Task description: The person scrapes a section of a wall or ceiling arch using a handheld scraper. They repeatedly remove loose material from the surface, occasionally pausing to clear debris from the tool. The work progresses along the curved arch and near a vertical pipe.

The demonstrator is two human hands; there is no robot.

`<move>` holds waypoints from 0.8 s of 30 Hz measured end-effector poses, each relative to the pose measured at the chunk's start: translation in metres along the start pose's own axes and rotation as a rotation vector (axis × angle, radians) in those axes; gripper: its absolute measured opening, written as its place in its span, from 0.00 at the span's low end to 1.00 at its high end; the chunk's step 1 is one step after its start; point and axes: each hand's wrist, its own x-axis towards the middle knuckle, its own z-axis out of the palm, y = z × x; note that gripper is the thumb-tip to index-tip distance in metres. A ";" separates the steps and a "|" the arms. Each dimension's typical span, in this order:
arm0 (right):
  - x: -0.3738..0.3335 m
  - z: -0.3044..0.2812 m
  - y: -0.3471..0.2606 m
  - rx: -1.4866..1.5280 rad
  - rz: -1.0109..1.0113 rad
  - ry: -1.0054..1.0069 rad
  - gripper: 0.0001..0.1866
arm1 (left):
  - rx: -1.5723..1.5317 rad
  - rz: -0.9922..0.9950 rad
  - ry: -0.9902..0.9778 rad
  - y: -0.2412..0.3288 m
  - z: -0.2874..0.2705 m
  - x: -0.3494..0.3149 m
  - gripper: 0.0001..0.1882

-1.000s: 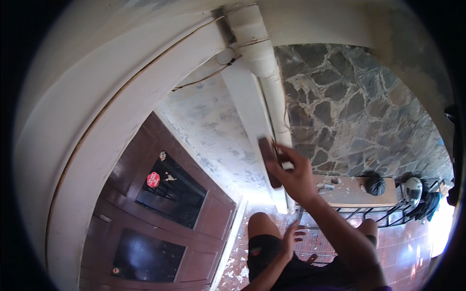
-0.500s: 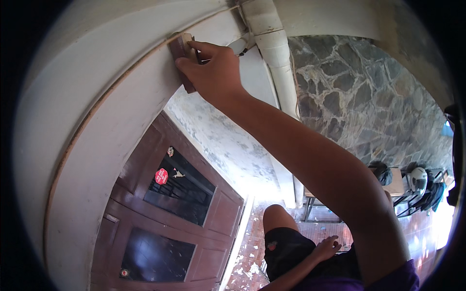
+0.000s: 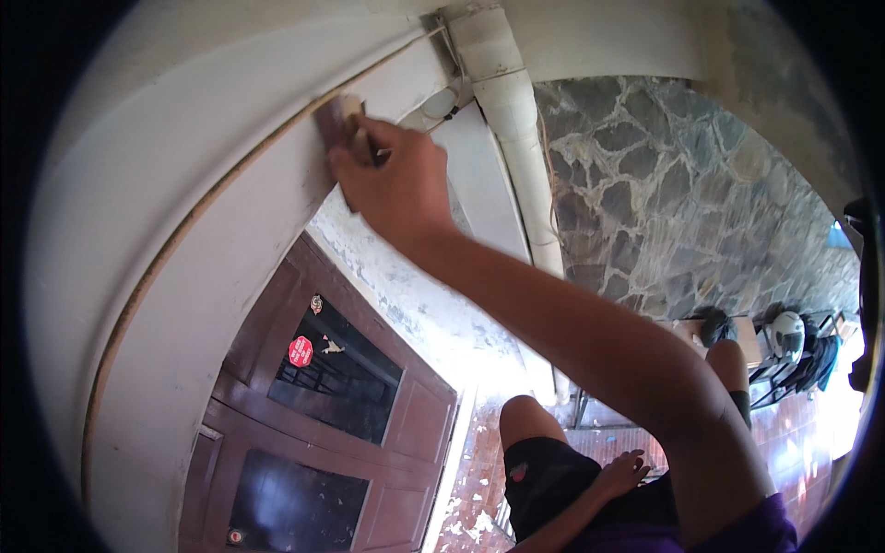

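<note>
High at the upper left, my right hand [image 3: 396, 175] is closed round a sanding block [image 3: 350, 107], a pale wooden piece with reddish-brown sandpaper about it. The block lies against the white beam [image 3: 277, 184], just below a thin brown cable or strip [image 3: 212, 189] running along it. Hand and block are slightly blurred. My left hand [image 3: 619, 475] is low, resting by my dark shorts [image 3: 553, 479], fingers loosely stretched and holding nothing.
A white drainpipe [image 3: 502, 101] runs down beside the beam, with a stone-clad wall [image 3: 673, 184] to its right. Below stands a brown door [image 3: 419, 401] with dark glass panes. A white helmet [image 3: 786, 336] sits on a rack at far right, above the tiled floor [image 3: 802, 452].
My right hand has moved the sanding block downward along the beam. The whole view has shifted slightly. My left hand stays by my shorts.
</note>
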 end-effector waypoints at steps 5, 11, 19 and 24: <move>-0.003 0.005 0.008 0.121 0.135 0.077 0.26 | 0.070 0.136 -0.024 -0.020 0.016 0.005 0.28; -0.012 0.014 0.009 0.002 -0.020 0.071 0.26 | 0.199 -0.010 0.084 -0.003 0.000 -0.002 0.20; -0.024 0.007 -0.006 -0.047 0.053 -0.009 0.25 | 0.642 -0.124 -0.089 0.047 -0.024 -0.034 0.29; -0.025 -0.002 -0.020 0.056 0.202 -0.029 0.23 | 0.645 -0.105 -0.067 0.046 -0.016 -0.024 0.21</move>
